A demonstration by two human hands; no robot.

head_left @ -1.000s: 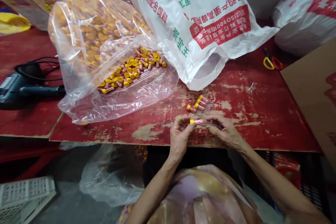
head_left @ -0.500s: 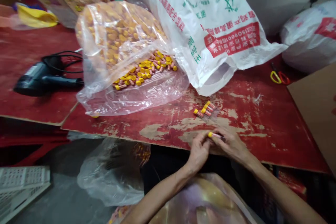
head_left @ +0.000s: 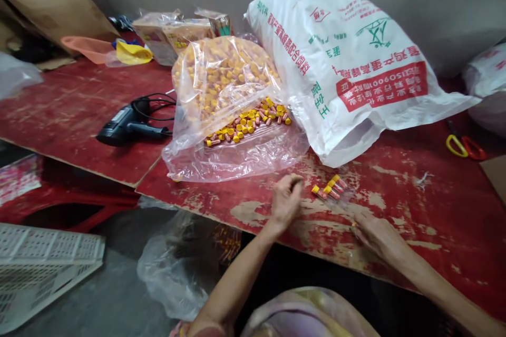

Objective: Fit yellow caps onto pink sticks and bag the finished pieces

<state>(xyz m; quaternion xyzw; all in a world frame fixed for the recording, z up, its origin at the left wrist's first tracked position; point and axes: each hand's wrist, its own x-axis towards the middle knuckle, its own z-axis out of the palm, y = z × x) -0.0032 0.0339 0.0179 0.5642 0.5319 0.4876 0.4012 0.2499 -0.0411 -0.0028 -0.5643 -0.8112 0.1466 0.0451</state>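
Observation:
My left hand (head_left: 286, 199) hovers over the red table's (head_left: 395, 189) front part with its fingers curled in; whatever is inside them is hidden. It lies between the clear bag (head_left: 221, 160) of yellow-capped tubes (head_left: 247, 121) and a small row of the same tubes (head_left: 328, 188) in a clear sleeve on the table. My right hand (head_left: 375, 234) rests low on the table just right of and below that row. Its fingers are pinched, and a bit of yellow cap (head_left: 353, 225) shows at the fingertips.
A big white printed sack (head_left: 348, 63) lies behind the tubes. A black heat gun (head_left: 126, 124) with its cord sits left of the clear bag. Yellow-and-red scissors (head_left: 460, 146) lie at far right. Below the table are a white crate (head_left: 39, 263) and a plastic bag (head_left: 177, 268).
My hands have parted. The left one has let go of the tube and moved left toward the clear bag. The right one has drawn right. The camera has swung left and up.

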